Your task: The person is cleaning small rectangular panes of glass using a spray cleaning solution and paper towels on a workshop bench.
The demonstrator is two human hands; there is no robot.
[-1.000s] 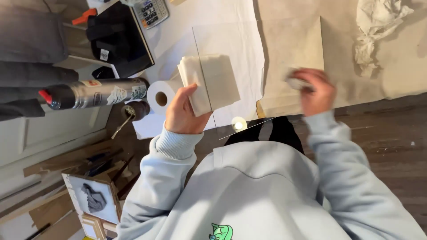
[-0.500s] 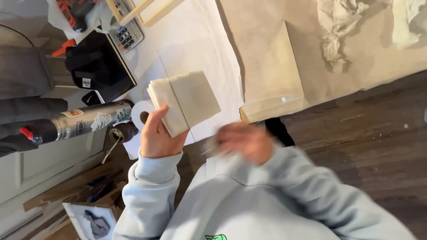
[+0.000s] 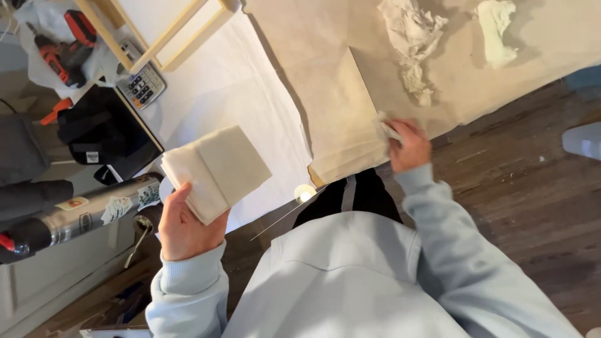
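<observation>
Head view: the left hand [image 3: 184, 226] is closed on a pad [image 3: 216, 170] of folded cream sheets, thumb on its near edge, fingers hidden beneath. The pad is square, thick, several layers showing along its left side, a fold line running up its top face. It is held up above the edge of the white sheet [image 3: 238, 87], tilted so one corner points right.

The right hand [image 3: 408, 145] is closed on a small crumpled white rag [image 3: 386, 128], pressed onto the near edge of the brown paper [image 3: 338, 106]. The brown paper lies right of the white sheet and overlaps it; a folded panel of it sits just left of the right hand.

Beyond the right hand, on the brown paper, lies a crumpled wad [image 3: 413, 44], and right of that a pale green cloth [image 3: 496, 28].

Left of the pad is a steel bottle [image 3: 81, 216] on its side, with stickers. Beyond the pad sit a black bag [image 3: 103, 134], a calculator [image 3: 143, 84], an orange drill [image 3: 62, 50] and a wooden frame [image 3: 163, 28]. A small glowing disc [image 3: 305, 193] lies right of the pad, at the white sheet's near edge.
</observation>
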